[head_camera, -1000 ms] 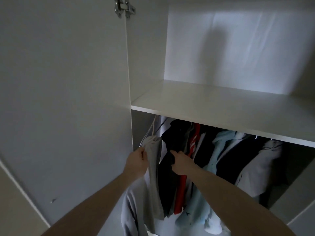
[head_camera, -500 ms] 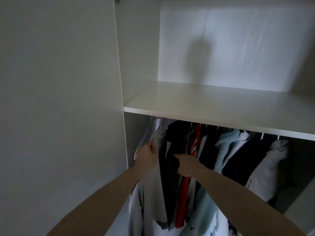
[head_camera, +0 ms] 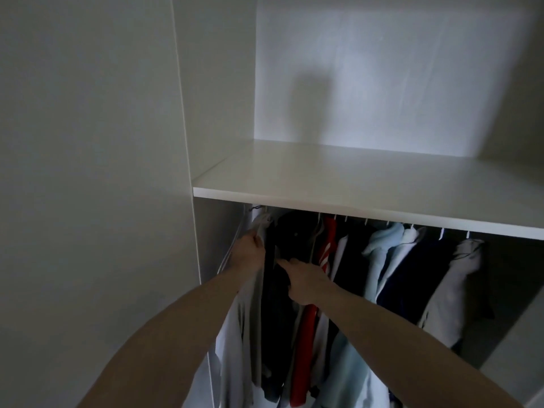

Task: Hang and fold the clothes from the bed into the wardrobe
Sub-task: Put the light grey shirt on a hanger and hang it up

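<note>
Both arms reach up into an open wardrobe [head_camera: 223, 83]. The left hand [head_camera: 248, 254] is at the far left end of the row of clothes. Its fingers curl round the top of a pale grey garment [head_camera: 253, 313], and it holds that garment up near the rail, just under the shelf. The garment hangs down past the left arm. Thin pale hanger wires [head_camera: 232, 248] show just left of this hand, close to the wardrobe's side wall.

The right hand [head_camera: 303, 282] is just beside it, to the right. Its first finger points out and touches a black garment [head_camera: 288, 240]. The other fingers bend in loosely. I cannot tell if they grip any cloth.

A wide white shelf [head_camera: 368, 187] sits right above the clothes and hides the rail. Only small white hook tips poke out under its front edge. The clothes hang packed close together. Going right there is a red garment with white stripes [head_camera: 328, 245], then dark clothes, a light blue garment [head_camera: 379, 260], a dark navy garment [head_camera: 418, 275] and a grey garment [head_camera: 459, 278] at the right end.

The open door [head_camera: 88, 172] fills the left side. A dark shadow falls on the back wall above the shelf. The light is dim and no writing or label can be read.
</note>
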Available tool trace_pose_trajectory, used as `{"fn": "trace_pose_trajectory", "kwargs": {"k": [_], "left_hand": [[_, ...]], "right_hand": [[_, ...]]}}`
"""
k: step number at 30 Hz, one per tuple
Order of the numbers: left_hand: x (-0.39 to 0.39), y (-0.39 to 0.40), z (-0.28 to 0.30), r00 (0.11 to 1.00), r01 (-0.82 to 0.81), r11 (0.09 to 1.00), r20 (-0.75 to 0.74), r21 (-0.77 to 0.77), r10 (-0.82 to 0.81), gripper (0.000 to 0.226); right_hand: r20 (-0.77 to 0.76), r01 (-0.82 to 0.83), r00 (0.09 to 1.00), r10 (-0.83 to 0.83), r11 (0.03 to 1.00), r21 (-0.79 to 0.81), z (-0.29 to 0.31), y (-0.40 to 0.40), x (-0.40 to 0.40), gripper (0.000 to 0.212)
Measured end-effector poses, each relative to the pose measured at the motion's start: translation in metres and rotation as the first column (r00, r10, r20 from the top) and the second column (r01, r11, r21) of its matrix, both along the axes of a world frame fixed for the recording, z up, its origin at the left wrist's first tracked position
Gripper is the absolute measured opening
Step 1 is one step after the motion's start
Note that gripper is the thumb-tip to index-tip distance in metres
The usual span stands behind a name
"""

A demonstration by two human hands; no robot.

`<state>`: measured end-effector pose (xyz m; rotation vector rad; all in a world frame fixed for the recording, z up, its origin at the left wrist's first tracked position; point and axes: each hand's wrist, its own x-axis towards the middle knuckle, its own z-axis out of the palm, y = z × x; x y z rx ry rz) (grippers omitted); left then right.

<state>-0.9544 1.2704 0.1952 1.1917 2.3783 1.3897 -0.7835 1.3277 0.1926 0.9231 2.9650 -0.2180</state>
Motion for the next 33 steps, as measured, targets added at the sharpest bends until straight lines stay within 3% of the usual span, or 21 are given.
{"fn": "trace_pose_trajectory", "kwargs": {"k": [4,9,15,21,29,31,33], "left_hand": [[-0.006,0.019,-0.005,0.999,-0.013,1.0,0.03,0.006,0.013,0.034],[0.007,0.034,-0.018,1.0,0.002,0.989,-0.013,0.145,0.0,0.031],[-0.021,0.063,-0.017,0.998,0.067,0.996,0.001,-0.053,-0.067,0.028],[-0.021,0.061,-0.029,0.992,0.122,0.989,0.023,-0.088,-0.12,0.026],[-0.024,0.045,-0.046,0.963,0.132,0.987,0.248,-0.091,-0.106,0.016],[-0.019,0.036,-0.041,0.931,0.14,0.986,0.351,-0.093,-0.099,0.022],[-0.007,0.02,-0.026,0.936,0.167,0.976,0.334,-0.136,-0.114,0.029]], "right_hand": [[0.027,0.017,0.999,-0.017,1.0,-0.013,0.0,0.008,-0.003,0.075],[-0.016,0.043,0.999,-0.043,0.999,-0.026,-0.004,0.015,-0.005,0.069],[-0.049,0.05,0.998,-0.05,0.999,0.001,-0.007,0.017,-0.001,0.064],[-0.081,0.063,0.995,-0.065,0.997,-0.034,-0.011,0.015,0.003,0.066],[-0.154,0.033,0.986,-0.057,0.988,-0.153,-0.004,0.003,0.028,0.068],[-0.17,0.042,0.983,-0.074,0.982,-0.184,-0.001,-0.003,0.035,0.068],[-0.187,0.058,0.977,-0.104,0.97,-0.234,0.003,-0.007,0.043,0.067]]}}
